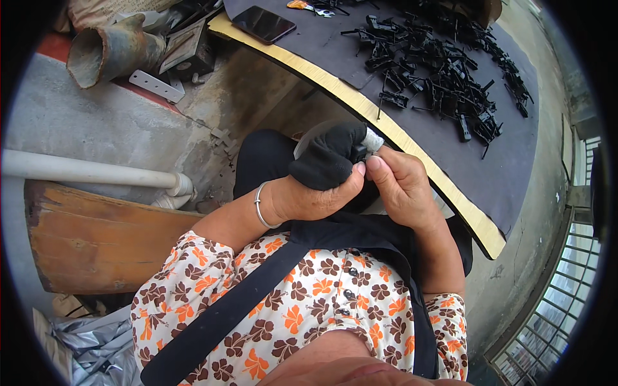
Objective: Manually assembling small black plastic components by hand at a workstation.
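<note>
Both my hands meet over my lap, just off the table's near edge. My left hand (322, 190), its fingers covered by a black fabric glove (331, 154), is closed around a small black plastic part (360, 153). Only a bit of that part shows between the fingers. My right hand (407, 186) pinches at the same spot, thumb and fingertips pressed together against the part. White tape (373, 139) is wrapped at a fingertip there. Whether the right fingers hold something tiny of their own is hidden.
A dark-topped table (515, 148) with a pale wooden edge curves ahead and right, bearing a heap of black plastic parts (444, 83) with thin stems. A phone (264, 24) and an orange-handled tool (309, 7) lie beyond. Left are a rusty pipe (96, 55) and a wooden board (103, 238).
</note>
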A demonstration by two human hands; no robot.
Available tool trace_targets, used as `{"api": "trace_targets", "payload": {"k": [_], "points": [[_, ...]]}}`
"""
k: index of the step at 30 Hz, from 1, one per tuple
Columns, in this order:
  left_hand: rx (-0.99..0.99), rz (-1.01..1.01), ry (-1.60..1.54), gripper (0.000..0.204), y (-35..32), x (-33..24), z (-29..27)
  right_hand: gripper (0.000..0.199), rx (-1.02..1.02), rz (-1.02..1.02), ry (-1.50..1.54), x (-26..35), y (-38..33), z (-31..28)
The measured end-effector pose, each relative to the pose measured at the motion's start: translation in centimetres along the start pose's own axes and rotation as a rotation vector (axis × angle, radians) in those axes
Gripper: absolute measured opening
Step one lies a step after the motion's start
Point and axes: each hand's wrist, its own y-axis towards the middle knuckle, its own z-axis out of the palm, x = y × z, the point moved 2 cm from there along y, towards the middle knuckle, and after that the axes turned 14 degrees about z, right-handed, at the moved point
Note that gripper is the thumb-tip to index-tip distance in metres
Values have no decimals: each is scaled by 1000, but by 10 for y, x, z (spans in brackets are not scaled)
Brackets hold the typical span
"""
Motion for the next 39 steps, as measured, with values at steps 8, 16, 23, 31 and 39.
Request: {"api": "trace_targets", "payload": {"k": [8, 16, 23, 31, 39], "points": [[1, 172, 151, 20, -2, -1, 5, 24, -34, 50, 92, -8, -2, 6], [10, 330, 415, 16, -7, 9, 9, 32, 9, 103, 223, -16, 6, 18], [-176, -418, -394, 27, -15, 17, -8, 26, -352, -20, -375, -18, 26, -17], [-21, -30, -31, 28, -15, 15, -14, 18, -15, 60, 17, -5, 14, 0], [-83, -120, -3, 34, -16, 21, 2, 3, -20, 26, -39, -13, 19, 1]]}}
